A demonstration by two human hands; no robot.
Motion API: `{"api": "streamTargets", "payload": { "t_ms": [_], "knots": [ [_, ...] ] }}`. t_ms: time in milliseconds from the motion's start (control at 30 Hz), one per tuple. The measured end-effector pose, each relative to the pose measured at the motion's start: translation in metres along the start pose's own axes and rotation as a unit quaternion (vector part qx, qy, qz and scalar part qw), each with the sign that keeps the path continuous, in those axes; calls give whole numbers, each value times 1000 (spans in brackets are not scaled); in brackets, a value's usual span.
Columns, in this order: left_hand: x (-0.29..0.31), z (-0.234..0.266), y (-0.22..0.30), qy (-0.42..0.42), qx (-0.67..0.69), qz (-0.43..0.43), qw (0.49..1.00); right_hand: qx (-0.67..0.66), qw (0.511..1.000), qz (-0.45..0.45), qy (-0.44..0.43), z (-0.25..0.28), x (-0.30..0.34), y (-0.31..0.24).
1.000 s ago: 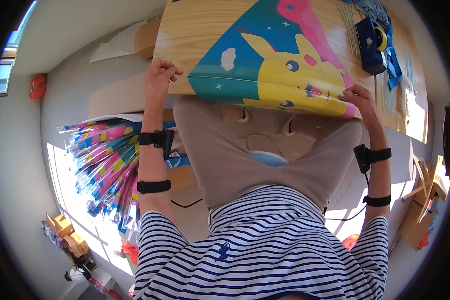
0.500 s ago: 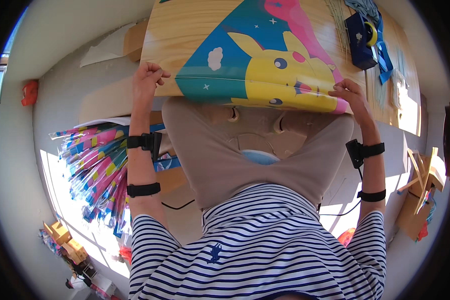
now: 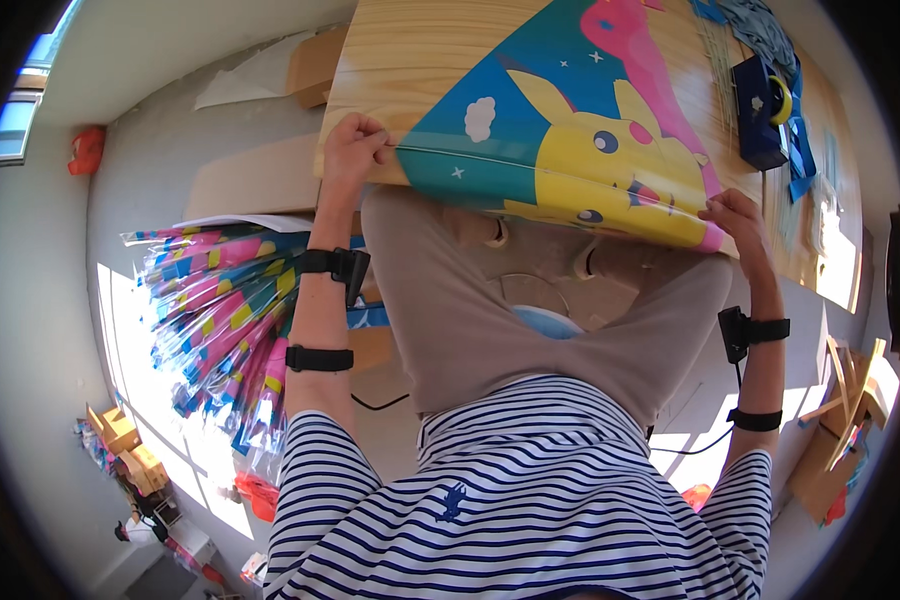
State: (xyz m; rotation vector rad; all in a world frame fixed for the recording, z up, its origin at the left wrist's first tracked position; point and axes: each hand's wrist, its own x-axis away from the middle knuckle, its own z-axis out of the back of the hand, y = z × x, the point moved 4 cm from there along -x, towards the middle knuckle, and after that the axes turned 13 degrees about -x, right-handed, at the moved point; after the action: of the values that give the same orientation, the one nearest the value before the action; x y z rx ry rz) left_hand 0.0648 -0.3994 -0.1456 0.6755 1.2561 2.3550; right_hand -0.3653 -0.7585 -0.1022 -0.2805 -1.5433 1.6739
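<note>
A glossy triangular printed sheet (image 3: pixel 490 80), teal, yellow and pink with a yellow cartoon animal on it, lies on the wooden table, and its near edge bends down over the table edge above my knees. A thin pale line, a rod or a fold, crosses it between my hands. My left hand (image 3: pixel 355 150) is closed at the sheet's left corner, fingertips pinched; what they hold is too thin to make out. At the right corner, my right hand (image 3: pixel 740 220) pinches the pink edge of the sheet between thumb and fingers.
Thin sticks (image 3: pixel 718 80) and a dark blue tape dispenser (image 3: pixel 755 110) with yellow tape sit on the table (image 3: pixel 410 60) to the right, beside blue cloth (image 3: pixel 760 25). Left of me are plastic-wrapped colourful bundles (image 3: pixel 220 310). Wooden scraps (image 3: pixel 845 400) stand at right.
The whole view has shifted, so the table and both hands appear further right and slightly lower. My left fingertips are a little closer to the sheet's left corner. My right hand stays at its edge.
</note>
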Motion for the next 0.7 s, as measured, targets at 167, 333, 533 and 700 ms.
{"api": "streamTargets", "payload": {
  "t_ms": [167, 333, 533, 700],
  "knots": [
    [2, -4, 0, 0, 7, 10, 1000, 3, 1000, -3, 1, 0, 2, -1],
    [1, -4, -4, -1, 15, 13, 1000, 4, 1000, -8, 2, -1, 3, -2],
    [2, -3, -7, -1, 16, 5, 1000, 7, 1000, -9, 3, -2, 3, -3],
    [6, -1, -5, 5, -2, 1, 1000, 7, 1000, -4, -4, -4, 3, -2]
  ]
}}
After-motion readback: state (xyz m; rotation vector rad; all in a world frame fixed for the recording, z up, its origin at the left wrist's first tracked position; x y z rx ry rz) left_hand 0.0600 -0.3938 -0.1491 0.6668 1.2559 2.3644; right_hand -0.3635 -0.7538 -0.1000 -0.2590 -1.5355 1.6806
